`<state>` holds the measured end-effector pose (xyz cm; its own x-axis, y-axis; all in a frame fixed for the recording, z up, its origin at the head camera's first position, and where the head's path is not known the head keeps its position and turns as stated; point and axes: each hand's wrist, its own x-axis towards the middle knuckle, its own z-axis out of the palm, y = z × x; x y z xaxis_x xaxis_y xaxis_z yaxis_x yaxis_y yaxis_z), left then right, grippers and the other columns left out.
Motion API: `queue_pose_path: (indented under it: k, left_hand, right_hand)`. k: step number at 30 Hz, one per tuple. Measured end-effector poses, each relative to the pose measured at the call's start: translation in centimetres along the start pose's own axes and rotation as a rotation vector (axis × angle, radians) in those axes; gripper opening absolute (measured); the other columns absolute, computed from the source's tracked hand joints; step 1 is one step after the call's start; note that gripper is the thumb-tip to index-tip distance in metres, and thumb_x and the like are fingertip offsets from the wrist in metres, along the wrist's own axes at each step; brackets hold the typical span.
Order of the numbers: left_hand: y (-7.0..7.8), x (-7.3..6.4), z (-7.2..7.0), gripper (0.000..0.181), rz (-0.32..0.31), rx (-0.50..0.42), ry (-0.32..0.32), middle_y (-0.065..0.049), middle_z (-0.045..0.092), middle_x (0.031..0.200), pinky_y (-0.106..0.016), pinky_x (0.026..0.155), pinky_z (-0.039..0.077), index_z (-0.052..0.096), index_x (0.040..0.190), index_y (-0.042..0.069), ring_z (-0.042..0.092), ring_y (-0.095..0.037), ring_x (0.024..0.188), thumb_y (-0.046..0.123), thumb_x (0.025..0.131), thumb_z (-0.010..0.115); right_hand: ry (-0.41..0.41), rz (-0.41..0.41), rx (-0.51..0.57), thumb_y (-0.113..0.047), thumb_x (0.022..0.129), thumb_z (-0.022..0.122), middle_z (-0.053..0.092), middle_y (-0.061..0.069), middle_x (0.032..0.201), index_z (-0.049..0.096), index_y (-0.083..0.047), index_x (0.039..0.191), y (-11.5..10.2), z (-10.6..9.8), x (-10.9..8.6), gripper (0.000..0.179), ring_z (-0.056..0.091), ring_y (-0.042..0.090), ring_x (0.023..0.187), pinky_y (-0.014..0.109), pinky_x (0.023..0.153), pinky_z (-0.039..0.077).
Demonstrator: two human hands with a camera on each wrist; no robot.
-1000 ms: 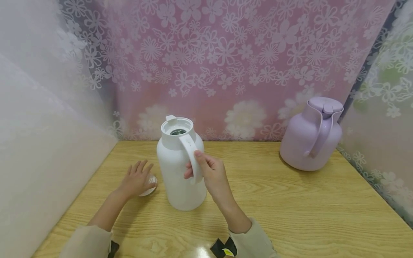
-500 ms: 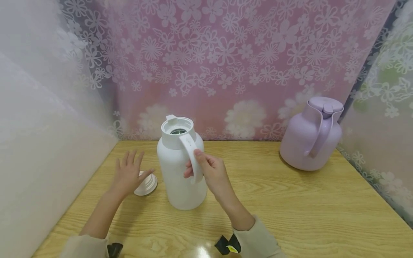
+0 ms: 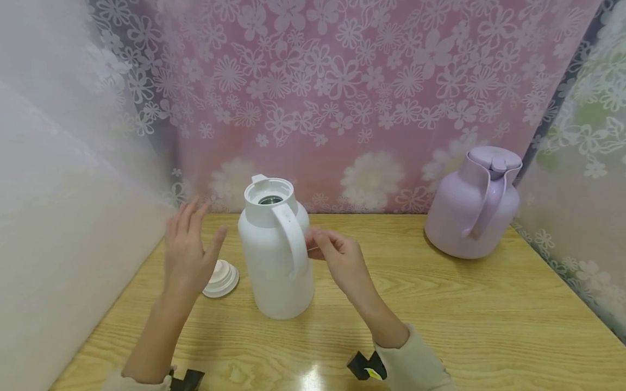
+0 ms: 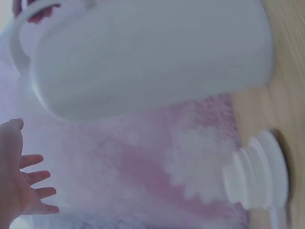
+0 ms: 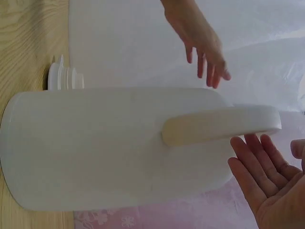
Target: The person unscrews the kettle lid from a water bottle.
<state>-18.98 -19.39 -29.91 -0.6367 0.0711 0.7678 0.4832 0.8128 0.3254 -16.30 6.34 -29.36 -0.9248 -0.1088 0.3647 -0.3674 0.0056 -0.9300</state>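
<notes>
White cylindrical plastic-looking jug [image 3: 269,266] is standing upright on the yellowish wooden table [image 3: 440,309], its weight seemingly steadying it, while the splayed left hand [image 3: 187,258] and relaxed, uncurled right hand [image 3: 344,263] are gripping nothing.

With the head camera we look forward and down from above and before the jug [image 3: 270,266]. At closer range, both wrist views face the jug, turned sideways; both include jug and lid [image 3: 224,281].
</notes>
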Motion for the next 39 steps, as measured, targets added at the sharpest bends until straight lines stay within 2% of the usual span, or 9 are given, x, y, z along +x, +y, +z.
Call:
queue_pose_path:
  k: [4, 8, 16, 22, 26, 29, 32, 35, 39]
  left_hand:
    - [3.0, 0.5, -0.4, 0.067, 0.102, -0.081, 0.122, -0.017, 0.038, 0.138, -0.048, 0.106, 0.013, 0.045, 0.131, -0.002, 0.025, -0.033, 0.131, 0.053, 0.093, 0.039]
    - [5.9, 0.9, -0.3, 0.066, 0.203, -0.123, 0.179, -0.018, 0.040, 0.136, -0.048, 0.106, 0.015, 0.047, 0.127, -0.006, 0.029, -0.034, 0.129, 0.051, 0.094, 0.039]
    - [10.8, 1.2, 1.1, 0.061, 0.353, -0.175, 0.154, -0.019, 0.038, 0.137, -0.047, 0.105, 0.018, 0.045, 0.128, -0.003, 0.027, -0.033, 0.130, 0.048, 0.095, 0.039]
    - [14.4, 1.5, 2.8, 0.062, 0.406, -0.253, 0.107, -0.019, 0.036, 0.138, -0.048, 0.105, 0.018, 0.044, 0.129, -0.004, 0.024, -0.032, 0.132, 0.048, 0.096, 0.034]
    - [16.5, 1.1, 4.0, 0.062, 0.391, -0.333, 0.031, -0.016, 0.032, 0.142, -0.046, 0.105, 0.019, 0.041, 0.132, -0.002, 0.021, -0.031, 0.133, 0.048, 0.096, 0.033]
    - [17.8, 0.7, 5.1, 0.062, 0.352, -0.411, -0.049, -0.013, 0.029, 0.144, -0.045, 0.105, 0.020, 0.037, 0.136, 0.002, 0.019, -0.027, 0.134, 0.049, 0.096, 0.032]
    - [18.9, 0.5, 6.4, 0.063, 0.287, -0.472, -0.139, -0.008, 0.026, 0.146, -0.044, 0.104, 0.022, 0.033, 0.139, 0.006, 0.016, -0.022, 0.135, 0.052, 0.096, 0.031]
    - [19.6, 0.8, 8.1, 0.063, 0.200, -0.513, -0.221, -0.003, 0.023, 0.147, -0.045, 0.103, 0.025, 0.031, 0.141, 0.011, 0.015, -0.016, 0.135, 0.054, 0.095, 0.031]
    - [20.3, 1.8, 10.7, 0.061, 0.089, -0.573, -0.286, 0.002, 0.020, 0.148, -0.048, 0.101, 0.028, 0.029, 0.143, 0.013, 0.017, -0.014, 0.134, 0.051, 0.095, 0.035]
  right_hand:
    - [0.019, -0.016, -0.024, -0.032, 0.096, 0.049, 0.067, 0.012, 0.084, 0.066, 0.002, 0.086, 0.0, -1.8, -0.2, 0.040, 0.066, 0.023, 0.081, 0.034, 0.079, 0.050]
    - [0.043, -0.029, -0.075, -0.031, 0.097, 0.046, 0.067, 0.014, 0.086, 0.065, 0.004, 0.088, -0.1, -4.2, -0.5, 0.041, 0.065, 0.022, 0.083, 0.034, 0.079, 0.050]
    - [0.122, -0.108, -0.169, -0.023, 0.099, 0.042, 0.067, 0.013, 0.087, 0.064, 0.009, 0.092, -0.2, -9.5, -1.4, 0.040, 0.066, 0.018, 0.082, 0.030, 0.077, 0.050]
    - [0.200, -0.141, -0.204, -0.021, 0.099, 0.041, 0.068, 0.007, 0.087, 0.062, 0.012, 0.094, -0.9, -13.4, -2.1, 0.039, 0.065, 0.015, 0.082, 0.024, 0.076, 0.050]
    - [0.239, -0.139, -0.189, -0.021, 0.098, 0.044, 0.069, 0.004, 0.087, 0.063, 0.012, 0.095, -1.1, -16.2, -2.8, 0.038, 0.065, 0.013, 0.084, 0.020, 0.075, 0.049]
    - [0.293, -0.118, -0.229, -0.024, 0.097, 0.045, 0.069, 0.001, 0.087, 0.063, 0.010, 0.096, -1.2, -18.1, -3.5, 0.038, 0.064, 0.010, 0.084, 0.017, 0.076, 0.047]
    - [0.361, -0.110, -0.233, -0.026, 0.096, 0.048, 0.069, 0.000, 0.087, 0.062, 0.011, 0.097, -1.4, -19.9, -4.0, 0.039, 0.064, 0.008, 0.084, 0.014, 0.076, 0.046]
    - [0.412, -0.133, -0.179, -0.024, 0.095, 0.050, 0.069, 0.000, 0.087, 0.061, 0.013, 0.098, -1.4, -21.6, -4.3, 0.039, 0.064, 0.008, 0.084, 0.013, 0.077, 0.044]
    - [0.511, -0.151, -0.096, -0.020, 0.093, 0.055, 0.069, 0.001, 0.086, 0.062, 0.012, 0.099, -1.2, -23.7, -4.4, 0.033, 0.065, 0.008, 0.082, 0.012, 0.076, 0.044]
